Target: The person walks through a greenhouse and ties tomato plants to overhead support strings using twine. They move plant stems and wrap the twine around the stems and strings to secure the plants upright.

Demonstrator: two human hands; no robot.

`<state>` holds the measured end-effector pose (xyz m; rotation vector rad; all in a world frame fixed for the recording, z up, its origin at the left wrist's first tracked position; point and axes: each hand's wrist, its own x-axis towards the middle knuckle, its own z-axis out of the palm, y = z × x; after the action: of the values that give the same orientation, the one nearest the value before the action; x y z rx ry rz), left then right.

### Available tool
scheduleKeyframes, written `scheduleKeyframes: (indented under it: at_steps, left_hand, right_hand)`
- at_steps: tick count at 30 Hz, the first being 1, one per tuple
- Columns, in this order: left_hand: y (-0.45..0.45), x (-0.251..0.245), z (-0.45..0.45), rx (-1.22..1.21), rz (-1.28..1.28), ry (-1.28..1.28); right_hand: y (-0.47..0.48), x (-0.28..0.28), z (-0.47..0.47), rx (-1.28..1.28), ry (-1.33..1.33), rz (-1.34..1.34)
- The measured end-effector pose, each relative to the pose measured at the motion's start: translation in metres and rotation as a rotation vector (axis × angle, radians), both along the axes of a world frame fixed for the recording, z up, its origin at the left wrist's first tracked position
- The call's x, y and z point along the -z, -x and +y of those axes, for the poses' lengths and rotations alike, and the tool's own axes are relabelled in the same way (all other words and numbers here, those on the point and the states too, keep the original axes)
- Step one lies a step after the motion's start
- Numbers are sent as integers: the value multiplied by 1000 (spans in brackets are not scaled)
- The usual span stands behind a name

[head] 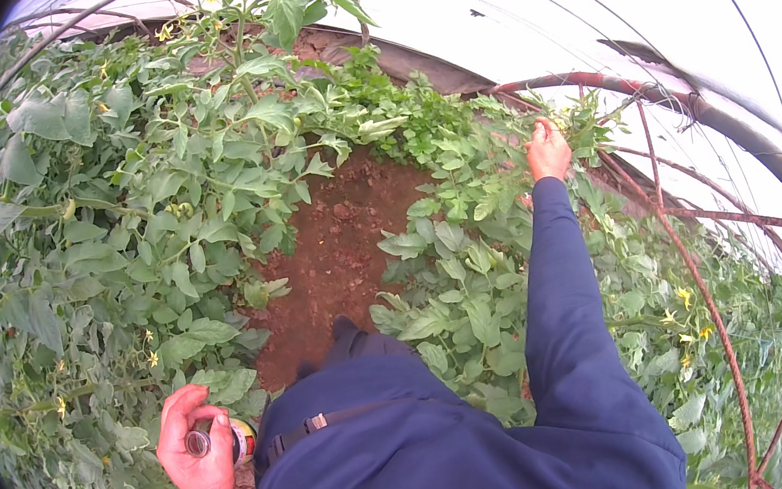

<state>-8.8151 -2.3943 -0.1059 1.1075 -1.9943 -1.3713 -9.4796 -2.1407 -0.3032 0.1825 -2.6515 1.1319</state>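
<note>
My left hand (198, 448) is closed around a small open-necked bottle (241, 440) with a coloured label, held low at the left beside my body. The bottle's round mouth points up between thumb and fingers. Stretched far forward at the right, my right hand (548, 149) has its fingers bent among the top leaves of a tomato plant, beside yellow flowers (563, 114). Whether its fingertips grip a stem, a flower or some small tool cannot be made out.
Dense tomato plants (113, 263) with yellow flowers and a few green fruits flank a bare soil path (332, 253). Rusty metal hoops and braces (693, 260) of a plastic-covered greenhouse (552, 0) curve along the right. Thin wires hang near them.
</note>
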Motion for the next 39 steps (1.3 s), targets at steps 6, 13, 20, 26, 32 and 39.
scheduleKeyframes:
  at_steps: [6,13,20,26,32,39]
  left_hand:
    - [5,-2,-5,14,16,-24]
    - [12,-8,0,-26,-1,-5]
    - [11,-10,1,15,12,27]
    - [-16,-8,4,-15,89,34]
    - [-66,-3,10,-66,116,36]
    - [-124,-4,20,-167,132,51]
  right_hand:
    - [-1,-10,-2,24,23,-39]
    - [-12,-14,-1,40,-104,-21]
    - [-24,-9,8,40,-129,6]
    - [-48,-39,-9,53,-74,27]
    - [-135,-103,-79,-227,74,222]
    - [-269,-162,-202,-633,610,108]
